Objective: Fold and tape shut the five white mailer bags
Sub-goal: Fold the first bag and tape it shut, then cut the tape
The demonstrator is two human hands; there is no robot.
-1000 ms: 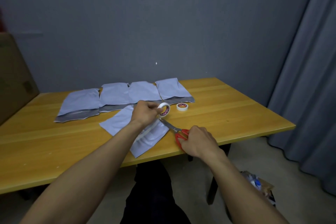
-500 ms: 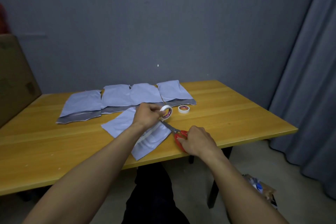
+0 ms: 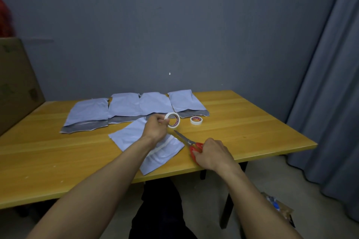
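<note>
Little moved over the last second: left hand (image 3: pixel 155 127) kept pinching the tape roll (image 3: pixel 172 119) just above the near bag's (image 3: pixel 132 136) far edge, only turned it more face-on. Right hand (image 3: pixel 211 153) stayed curled on the scissors' (image 3: pixel 186 139) red handles, right of that bag, blades toward the tape roll. Judged no strip cut yet; four bags (image 3: pixel 124 106) behind it lay unfolded, grey flaps showing

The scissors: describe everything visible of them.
The scissors have red, plastic-looking handles and slim grey metal blades that look closed. They sit low over the wooden table, near its front edge, blades pointing away and left toward the tape roll in the left hand. The right hand grips the handles, hiding most of them. Whether the blades touch the nearest mailer bag is unclear.
</note>
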